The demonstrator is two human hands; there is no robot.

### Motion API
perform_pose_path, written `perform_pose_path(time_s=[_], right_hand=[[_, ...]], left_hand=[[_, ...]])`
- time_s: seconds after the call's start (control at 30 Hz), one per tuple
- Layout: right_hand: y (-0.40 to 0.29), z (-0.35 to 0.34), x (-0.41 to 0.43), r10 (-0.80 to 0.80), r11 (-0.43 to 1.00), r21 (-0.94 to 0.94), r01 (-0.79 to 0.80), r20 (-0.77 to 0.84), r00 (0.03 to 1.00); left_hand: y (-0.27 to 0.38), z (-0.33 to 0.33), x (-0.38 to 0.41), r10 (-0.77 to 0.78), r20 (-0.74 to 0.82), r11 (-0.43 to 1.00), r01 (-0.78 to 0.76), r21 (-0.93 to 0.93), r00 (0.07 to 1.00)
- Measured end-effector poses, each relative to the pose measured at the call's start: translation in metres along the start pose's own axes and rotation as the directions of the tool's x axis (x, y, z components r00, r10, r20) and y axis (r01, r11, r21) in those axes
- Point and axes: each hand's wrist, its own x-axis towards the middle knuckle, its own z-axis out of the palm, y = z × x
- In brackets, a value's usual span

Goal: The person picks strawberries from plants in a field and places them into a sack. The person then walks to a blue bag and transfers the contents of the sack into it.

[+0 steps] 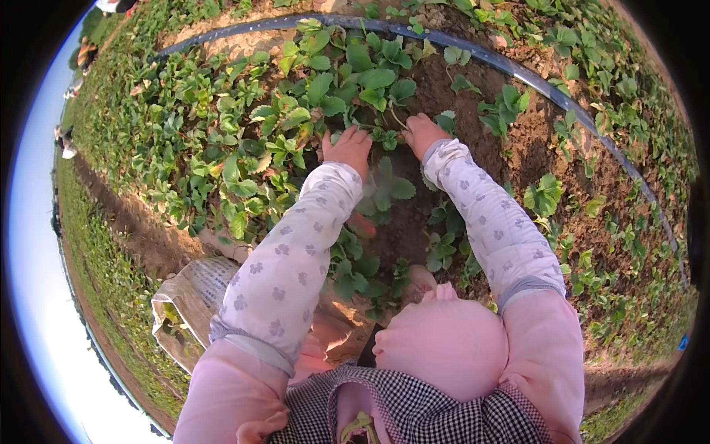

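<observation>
Low strawberry plants (377,80) with toothed green leaves grow in brown soil in front of me. My left hand (349,149) reaches palm down into the foliage, its fingertips partly hidden among leaves. To its right, my right hand (426,134) has its fingers curled in at the end of a thin pale stem (397,117). A small leafy sprig (386,137) sits between the two hands. Beneath my forearms are more strawberry leaves (388,186) and a blurred reddish object (361,225) that I cannot identify.
A dark irrigation hose (444,38) curves across the bed beyond my hands and down the right side. By my left elbow lies an open-mouthed woven sack (197,288) bearing writing, with leaves inside. A dirt furrow (133,225) runs along the left. Distant people (66,141) appear at the far left.
</observation>
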Motion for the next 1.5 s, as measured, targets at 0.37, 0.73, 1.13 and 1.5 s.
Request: perform_pose_path(time_s=[0.37, 0.73, 1.13, 1.5], right_hand=[[-0.022, 0.03, 0.068, 0.143, 0.984, 0.099, -0.147, 0.042, 0.989], [-0.002, 0.038, 0.048, 0.038, 0.933, 0.359, -0.002, -0.093, 0.995], [0.023, 0.028, -0.015, 0.184, 0.827, 0.518, -0.219, 0.118, 0.976], [-0.017, 0.03, 0.006, -0.187, 0.951, 0.241, 0.195, -0.058, 0.981]], left_hand=[[-0.008, 0.009, -0.007, 0.021, -0.087, 0.999, -0.024, -0.036, 0.996], [-0.004, 0.008, -0.003, 0.032, -0.086, 0.998, -0.035, -0.042, 0.996], [-0.007, 0.002, -0.009, 0.044, -0.167, 0.998, -0.052, -0.04, 0.985], [-0.011, -0.006, -0.005, -0.149, -0.184, 0.986, 0.132, -0.104, 0.972]])
